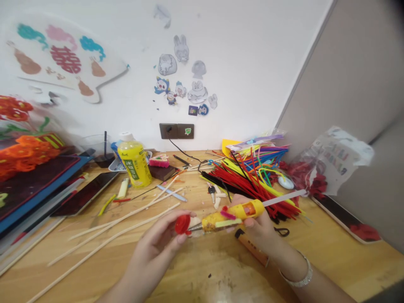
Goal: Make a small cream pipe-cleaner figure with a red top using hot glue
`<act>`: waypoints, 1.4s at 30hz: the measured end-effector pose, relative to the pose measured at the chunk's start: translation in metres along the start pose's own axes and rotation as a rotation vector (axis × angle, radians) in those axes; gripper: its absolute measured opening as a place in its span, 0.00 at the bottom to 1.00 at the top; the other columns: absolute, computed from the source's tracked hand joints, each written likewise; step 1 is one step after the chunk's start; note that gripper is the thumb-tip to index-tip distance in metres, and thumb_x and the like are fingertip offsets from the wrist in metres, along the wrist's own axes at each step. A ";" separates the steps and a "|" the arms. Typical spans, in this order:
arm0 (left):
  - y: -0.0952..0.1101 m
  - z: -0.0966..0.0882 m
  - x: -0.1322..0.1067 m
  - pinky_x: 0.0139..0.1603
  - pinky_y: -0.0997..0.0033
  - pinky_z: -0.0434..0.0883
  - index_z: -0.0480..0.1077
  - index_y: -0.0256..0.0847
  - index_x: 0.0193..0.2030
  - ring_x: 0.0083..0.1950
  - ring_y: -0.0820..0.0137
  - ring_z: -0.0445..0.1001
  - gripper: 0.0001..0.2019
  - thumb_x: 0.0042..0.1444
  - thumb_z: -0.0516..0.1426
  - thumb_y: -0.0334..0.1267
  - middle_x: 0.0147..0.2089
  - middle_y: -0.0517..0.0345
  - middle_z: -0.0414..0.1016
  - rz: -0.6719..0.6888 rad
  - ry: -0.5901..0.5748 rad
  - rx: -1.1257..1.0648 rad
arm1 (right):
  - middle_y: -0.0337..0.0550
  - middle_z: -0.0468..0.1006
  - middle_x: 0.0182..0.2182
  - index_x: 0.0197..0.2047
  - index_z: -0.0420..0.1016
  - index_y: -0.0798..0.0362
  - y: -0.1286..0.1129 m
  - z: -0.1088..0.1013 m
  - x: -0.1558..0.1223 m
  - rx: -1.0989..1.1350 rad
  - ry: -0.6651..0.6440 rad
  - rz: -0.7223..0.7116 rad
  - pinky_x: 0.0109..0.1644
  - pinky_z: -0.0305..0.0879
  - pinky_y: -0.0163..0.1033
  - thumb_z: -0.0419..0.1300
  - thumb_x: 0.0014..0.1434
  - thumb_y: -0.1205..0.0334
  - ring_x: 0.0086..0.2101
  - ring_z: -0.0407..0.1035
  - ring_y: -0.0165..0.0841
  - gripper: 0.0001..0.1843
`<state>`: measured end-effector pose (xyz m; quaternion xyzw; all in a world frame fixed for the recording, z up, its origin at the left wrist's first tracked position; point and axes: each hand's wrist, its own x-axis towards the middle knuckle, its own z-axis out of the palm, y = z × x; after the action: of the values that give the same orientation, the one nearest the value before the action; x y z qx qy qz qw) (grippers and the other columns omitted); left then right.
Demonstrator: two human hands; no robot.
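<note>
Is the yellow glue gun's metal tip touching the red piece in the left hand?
Cannot tell: the head view shows the metal tip at the red piece, too blurred to judge.

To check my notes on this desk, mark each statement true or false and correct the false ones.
The right hand holds a yellow glue gun: true.
The left hand holds scissors: false, it holds a red piece by the gun's tip.
A silver bracelet sits on the left wrist: false, it is on the right wrist.
A yellow bottle stands on the table: true.
Coloured pipe cleaners lie in a closed box: false, they lie in a loose heap on the table.
</note>
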<state>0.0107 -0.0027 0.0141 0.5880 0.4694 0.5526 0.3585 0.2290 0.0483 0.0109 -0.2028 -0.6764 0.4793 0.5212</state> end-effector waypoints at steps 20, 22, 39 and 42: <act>-0.006 -0.002 -0.002 0.50 0.69 0.72 0.74 0.48 0.43 0.49 0.63 0.76 0.11 0.50 0.60 0.36 0.47 0.59 0.80 -0.081 -0.039 -0.027 | 0.40 0.67 0.22 0.25 0.71 0.54 0.000 -0.002 -0.002 -0.150 0.054 0.019 0.28 0.61 0.38 0.53 0.51 0.35 0.25 0.63 0.33 0.27; -0.007 -0.002 -0.003 0.50 0.70 0.72 0.74 0.48 0.43 0.49 0.64 0.76 0.11 0.51 0.60 0.37 0.47 0.59 0.80 -0.098 -0.046 -0.038 | 0.40 0.66 0.21 0.24 0.70 0.54 0.001 -0.002 -0.003 -0.165 0.068 0.018 0.29 0.60 0.38 0.53 0.51 0.35 0.25 0.62 0.33 0.28; -0.005 0.000 0.000 0.50 0.67 0.72 0.76 0.47 0.40 0.48 0.62 0.77 0.12 0.45 0.62 0.37 0.45 0.58 0.81 -0.097 0.038 -0.021 | 0.42 0.67 0.22 0.23 0.70 0.52 0.001 -0.002 -0.003 -0.273 0.111 -0.062 0.30 0.59 0.39 0.49 0.54 0.35 0.26 0.62 0.35 0.28; -0.002 0.001 0.001 0.48 0.67 0.73 0.76 0.46 0.39 0.46 0.62 0.78 0.12 0.44 0.63 0.37 0.44 0.57 0.82 -0.114 0.053 -0.043 | 0.43 0.68 0.26 0.27 0.70 0.52 0.000 -0.009 -0.002 -0.472 0.226 -0.103 0.33 0.59 0.41 0.48 0.56 0.38 0.28 0.63 0.36 0.26</act>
<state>0.0111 -0.0009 0.0120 0.5378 0.4993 0.5566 0.3894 0.2376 0.0504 0.0095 -0.3363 -0.7163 0.2556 0.5555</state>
